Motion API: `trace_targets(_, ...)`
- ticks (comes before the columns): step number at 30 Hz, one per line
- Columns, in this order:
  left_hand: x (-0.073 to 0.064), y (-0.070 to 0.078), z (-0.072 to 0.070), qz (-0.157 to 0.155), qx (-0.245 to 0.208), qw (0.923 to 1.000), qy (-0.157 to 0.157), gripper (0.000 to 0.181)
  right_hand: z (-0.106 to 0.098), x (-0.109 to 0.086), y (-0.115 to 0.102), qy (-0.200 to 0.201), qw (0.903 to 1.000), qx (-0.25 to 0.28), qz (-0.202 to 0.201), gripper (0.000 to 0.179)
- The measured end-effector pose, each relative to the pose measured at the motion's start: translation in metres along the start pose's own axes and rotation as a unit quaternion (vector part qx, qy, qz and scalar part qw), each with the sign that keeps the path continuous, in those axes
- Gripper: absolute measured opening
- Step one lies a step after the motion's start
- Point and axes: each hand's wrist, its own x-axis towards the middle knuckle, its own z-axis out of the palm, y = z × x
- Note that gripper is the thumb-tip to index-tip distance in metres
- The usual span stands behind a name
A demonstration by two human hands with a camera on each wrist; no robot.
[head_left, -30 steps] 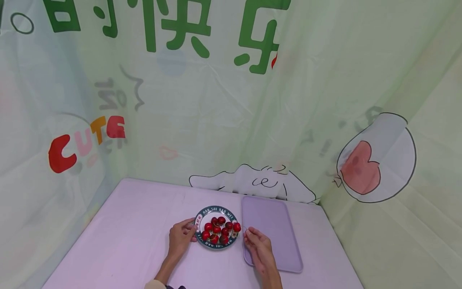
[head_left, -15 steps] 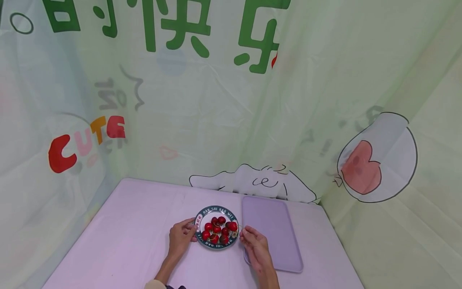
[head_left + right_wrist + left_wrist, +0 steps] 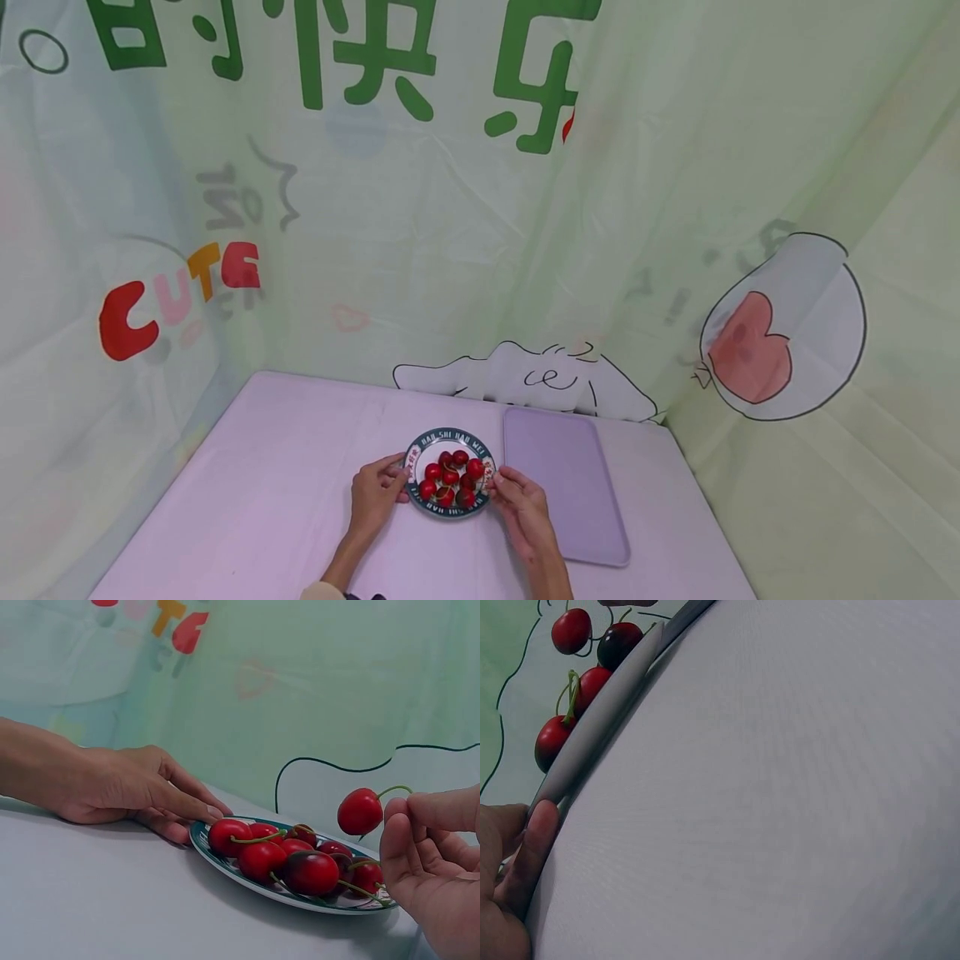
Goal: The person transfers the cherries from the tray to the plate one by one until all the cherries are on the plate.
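Observation:
A round plate with a dark green lettered rim holds several red cherries, their green stems showing. My left hand pinches the plate's left rim between thumb and fingers, as the left wrist view shows. At the right rim, my right hand pinches the thin stem of one cherry between thumb and forefinger. This cherry hangs above the others on the plate in the right wrist view. Its stem bends from the fruit to my fingertips.
A flat lilac tray lies right of the plate, partly behind my right hand. Pale lilac cloth covers the table. A printed curtain stands along the back and sides.
My right hand has moved left, carrying the cherry by its stem from the plate's right edge to over the plate. My left hand stays at the rim.

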Motion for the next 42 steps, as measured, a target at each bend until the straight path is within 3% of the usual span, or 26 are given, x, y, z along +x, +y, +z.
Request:
trace_targets(4, 0.000, 0.000, 0.000, 0.007, 0.003, 1.0000, -0.001, 0.036, 0.004, -0.001, 0.001, -0.005, 1.0000, 0.004, -0.005, 0.022)
trace_targets(12, 0.000, 0.002, 0.000, -0.010, 0.000, 0.9999, -0.003, 0.037, 0.008, -0.001, 0.001, 0.013, 0.9999, 0.002, 0.010, 0.020)
trace_targets(34, 0.000, -0.001, 0.000, -0.009, -0.001, 0.9999, -0.005, 0.036, 0.022, -0.002, -0.008, -0.003, 1.0000, 0.004, -0.003, 0.011)
trace_targets(42, 0.002, 0.000, 0.000, -0.012, 0.003, 0.9999, 0.000, 0.036, 0.023, 0.005, -0.008, -0.011, 0.9999, -0.006, 0.010, 0.027)
